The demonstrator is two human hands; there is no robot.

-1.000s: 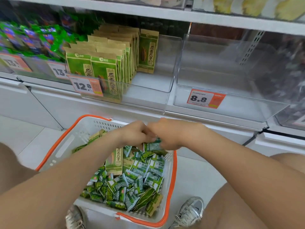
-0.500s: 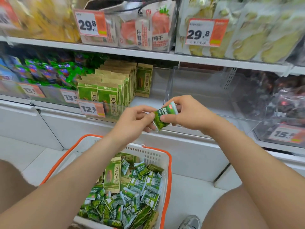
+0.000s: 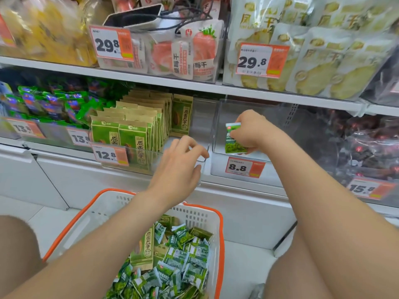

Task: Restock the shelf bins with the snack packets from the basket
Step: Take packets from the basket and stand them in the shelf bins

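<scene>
One long shelf [image 3: 151, 79] is running across the view, w/ clear bins sitting below it. On the floor in front, the white basket [image 3: 220, 234] w/ an orange rim is holding a loose heap of small green packets [image 3: 185, 260], plus a tall green-and-tan pack [image 3: 144, 247] standing among them, so most of the restock is looking undone. The left bin, tagged 12.8, is carrying upright rows of the same tall packs [image 3: 133, 130]. Just right of it, the clear bin [image 3: 274, 172] tagged 8.8 is showing nothing inside except what the right hand is bringing.

The left hand [image 3: 179, 167] is hovering near the front corner of the 12.8 bin w/ fingers loosely curled and holding nothing; whether it is touching the plastic, can't tell. The right hand [image 3: 250, 130] is reaching into the 8.8 bin, fingers curled round one small packet [image 3: 234, 143] and gripping its right side, w/ the packet upright just above the bin floor.

Handling, as a judgement: these packets are looking very light, film-wrapped, glossy and probably a bit slippery, soft enough to crumple rather than break. Pinching across the flat faces mid-body is looking safer than grabbing a crimped end.
</scene>
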